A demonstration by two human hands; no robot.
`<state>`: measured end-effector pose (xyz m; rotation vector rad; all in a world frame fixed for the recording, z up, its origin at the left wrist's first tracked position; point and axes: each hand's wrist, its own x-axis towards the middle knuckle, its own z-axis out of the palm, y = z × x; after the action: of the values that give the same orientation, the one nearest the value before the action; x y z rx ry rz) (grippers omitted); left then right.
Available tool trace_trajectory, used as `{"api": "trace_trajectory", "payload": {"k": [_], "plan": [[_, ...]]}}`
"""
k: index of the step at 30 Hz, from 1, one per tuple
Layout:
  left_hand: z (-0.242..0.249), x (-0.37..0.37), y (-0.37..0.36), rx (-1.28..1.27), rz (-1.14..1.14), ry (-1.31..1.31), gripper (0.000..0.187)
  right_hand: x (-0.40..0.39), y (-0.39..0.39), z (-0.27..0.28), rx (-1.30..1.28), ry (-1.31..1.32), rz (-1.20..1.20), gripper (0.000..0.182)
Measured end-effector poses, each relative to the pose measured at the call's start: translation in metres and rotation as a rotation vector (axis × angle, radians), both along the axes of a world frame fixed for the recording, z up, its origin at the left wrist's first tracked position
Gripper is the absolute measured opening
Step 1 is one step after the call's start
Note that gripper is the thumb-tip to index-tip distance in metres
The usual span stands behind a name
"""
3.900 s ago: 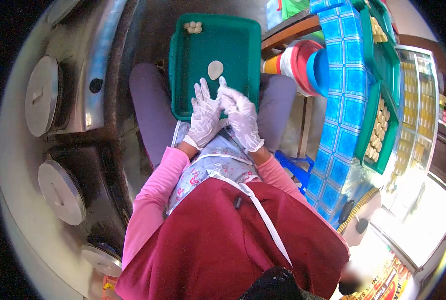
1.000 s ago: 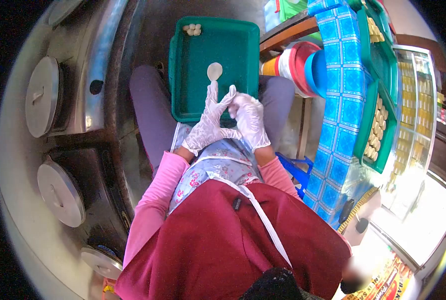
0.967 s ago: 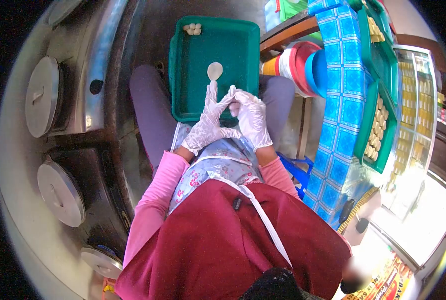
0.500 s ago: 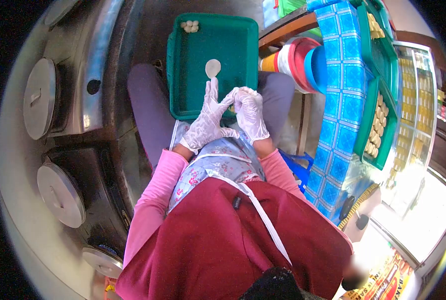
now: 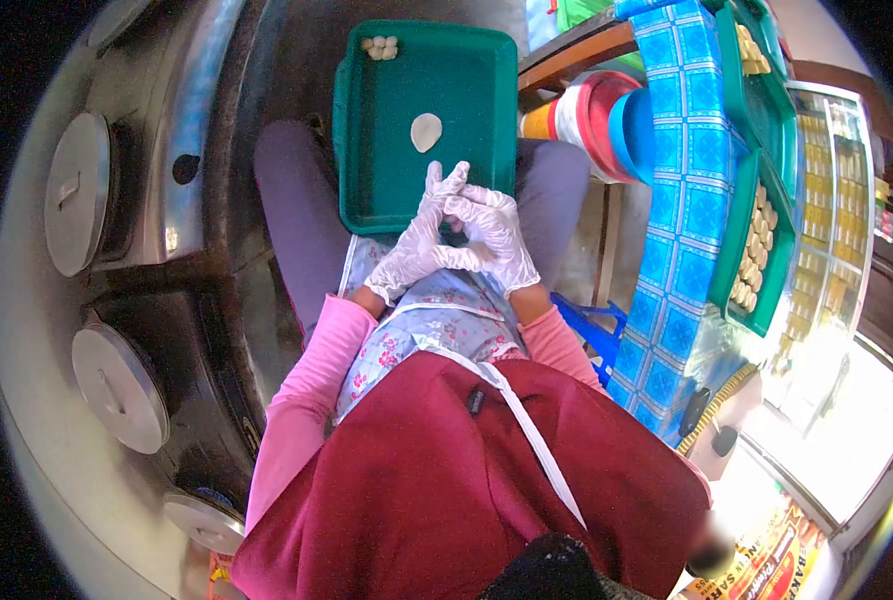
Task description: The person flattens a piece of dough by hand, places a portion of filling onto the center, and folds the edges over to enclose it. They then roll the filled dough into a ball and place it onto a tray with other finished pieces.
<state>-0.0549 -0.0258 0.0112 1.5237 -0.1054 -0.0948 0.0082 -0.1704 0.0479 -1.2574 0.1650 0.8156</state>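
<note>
A green tray (image 5: pixel 466 90) lies between my knees. A flat pale dough round (image 5: pixel 426 132) rests near its middle, and a small cluster of pale balls (image 5: pixel 379 47) sits in its far left corner. Both my hands wear thin white gloves and meet over the tray's near edge. My left hand (image 5: pixel 418 240) has its fingers pointing away from me, touching the other hand's fingers. My right hand (image 5: pixel 496 235) is curled, fingertips against the left fingers. Whatever lies between them is hidden.
At the right, a table with a blue checked cloth (image 5: pixel 678 210) bears green trays, one holding pale pieces (image 5: pixel 754 250). Red (image 5: pixel 598 125) and blue (image 5: pixel 634 135) round containers stand beside it. Lidded metal pots (image 5: pixel 78 195) line the left. A glass cabinet (image 5: pixel 831 190) is far right.
The fingers of both hands have shifted. My right hand has turned and its fingers now reach across to my left fingers. The dough round lies nearly where it was.
</note>
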Motion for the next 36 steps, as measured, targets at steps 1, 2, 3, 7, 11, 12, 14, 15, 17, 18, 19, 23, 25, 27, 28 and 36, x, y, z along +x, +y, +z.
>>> {"api": "trace_trajectory", "payload": {"k": [1,2,3,7,11,12,14,15,17,18,19,23,25,27,28,36], "plan": [[-0.003,-0.001,-0.001,-0.078,-0.027,0.032,0.138,-0.001,-0.003,-0.007,-0.020,-0.062,0.004,0.020],[0.000,-0.002,-0.005,-0.264,0.021,0.042,0.126,0.000,-0.003,-0.010,-0.038,-0.124,0.011,0.018],[0.002,-0.003,-0.005,-0.325,0.013,0.069,0.125,0.000,-0.002,-0.012,-0.053,-0.184,0.023,0.016],[0.010,-0.003,-0.002,-0.370,-0.023,0.143,0.133,-0.001,0.000,-0.011,-0.047,-0.222,-0.011,0.008],[0.006,-0.002,-0.004,-0.406,-0.010,0.128,0.127,-0.001,-0.006,-0.024,-0.385,-1.224,0.302,0.008],[0.008,-0.002,-0.002,-0.443,0.027,0.177,0.115,-0.013,-0.002,-0.023,-0.315,-0.798,0.277,0.010],[0.010,-0.002,0.001,-0.501,0.102,0.240,0.094,-0.026,0.010,-0.016,-0.211,-0.500,0.211,0.012],[0.010,-0.001,0.002,-0.520,0.142,0.254,0.086,-0.028,0.016,-0.001,-0.177,-0.224,0.167,0.016],[-0.006,-0.001,0.003,-0.514,0.235,0.217,0.080,-0.023,0.016,-0.016,-0.115,-0.250,0.009,0.017],[-0.014,0.002,0.000,-0.580,0.234,0.151,0.082,-0.021,0.022,-0.009,-0.083,-0.259,-0.073,0.019],[-0.022,-0.001,-0.002,-0.588,0.236,0.171,0.085,-0.021,0.029,0.001,-0.158,-0.302,-0.200,0.023],[-0.023,0.005,-0.008,-0.629,0.225,0.237,0.095,-0.006,0.029,-0.007,-0.186,-0.356,-0.034,0.016],[-0.022,0.007,-0.009,-0.715,0.197,0.276,0.099,0.000,0.027,-0.009,-0.151,-0.252,0.034,0.011],[-0.018,0.005,-0.002,-0.856,0.148,0.329,0.101,0.005,0.025,-0.018,-0.072,-0.131,0.039,0.008],[-0.015,0.003,0.002,-0.878,0.122,0.352,0.104,0.003,0.024,-0.027,-0.021,-0.142,0.030,0.007],[0.021,0.009,-0.006,-0.862,0.240,0.447,0.109,-0.005,0.025,-0.029,-0.251,-0.467,0.085,0.011]]}}
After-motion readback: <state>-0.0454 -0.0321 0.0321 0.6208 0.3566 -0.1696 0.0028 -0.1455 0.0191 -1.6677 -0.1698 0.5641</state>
